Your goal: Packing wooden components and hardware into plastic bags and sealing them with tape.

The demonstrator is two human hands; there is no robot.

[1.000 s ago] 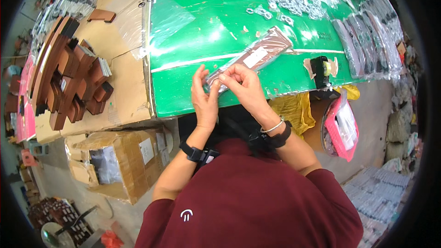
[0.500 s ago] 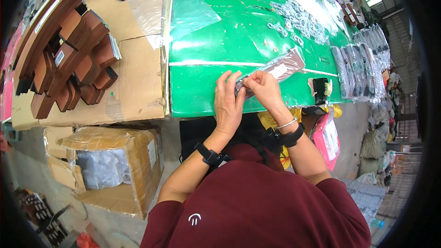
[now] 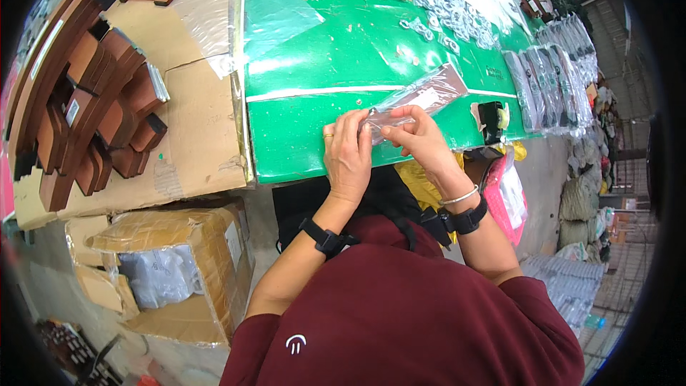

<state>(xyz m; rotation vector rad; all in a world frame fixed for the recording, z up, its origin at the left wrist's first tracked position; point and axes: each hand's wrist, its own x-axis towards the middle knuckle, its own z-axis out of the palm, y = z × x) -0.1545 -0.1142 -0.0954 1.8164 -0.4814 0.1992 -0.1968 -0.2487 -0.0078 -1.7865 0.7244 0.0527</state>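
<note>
A dark brown flat piece in a clear plastic bag lies slantwise on the green table top, its near end between my hands. My left hand is closed on the left corner of that end, thumb and fingertips together. At the same end, my right hand pinches the loose plastic between thumb and fingers. A white label shows through the bag. The fingers partly hide the bag's near edge. To the right of my right hand stands a black tape dispenser with a roll of tape.
Curved brown wooden pieces are piled on cardboard at the left. Small bagged parts lie at the far side. Bagged pieces stand in a row at the right. An open carton with plastic bags sits below the table.
My right hand has come slightly lower, drawing the bag's near end out so more loose plastic shows. The whole view has shifted a little.
</note>
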